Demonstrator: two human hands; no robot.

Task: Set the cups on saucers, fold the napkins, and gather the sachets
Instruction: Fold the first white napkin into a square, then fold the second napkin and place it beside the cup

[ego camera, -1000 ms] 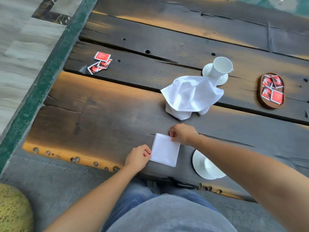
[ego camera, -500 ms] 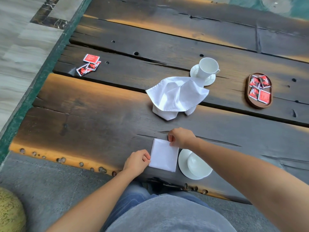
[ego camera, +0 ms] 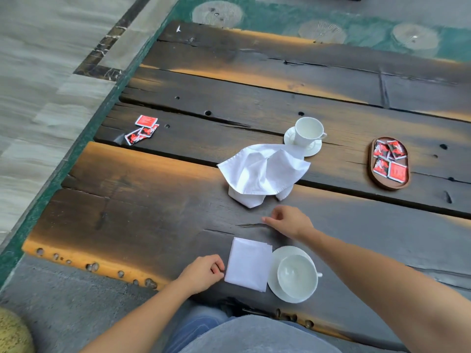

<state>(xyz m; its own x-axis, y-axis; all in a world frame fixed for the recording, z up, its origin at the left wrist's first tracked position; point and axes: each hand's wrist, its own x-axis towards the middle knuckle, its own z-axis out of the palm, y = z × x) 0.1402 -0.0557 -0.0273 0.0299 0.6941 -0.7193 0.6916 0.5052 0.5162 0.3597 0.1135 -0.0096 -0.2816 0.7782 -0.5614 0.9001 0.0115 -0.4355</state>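
Observation:
A folded white napkin lies flat near the table's front edge. My left hand pinches its left edge. My right hand hovers above and beyond the napkin, fingers apart, holding nothing. A white cup sits on a saucer just right of the folded napkin. Farther back, an unfolded white napkin lies crumpled and tented. Behind it a second cup stands on its saucer. Loose red sachets lie at the left. More sachets fill an oval wooden tray at the right.
The dark plank table has gaps between boards and a rough front edge with holes. Tiled floor and a green border run along the left. My lap is at the bottom of the view.
My right hand has lifted off the folded napkin's top corner and moved up and right, fingers spreading. The left hand stays at the napkin's left edge. The camera tilted so more table shows.

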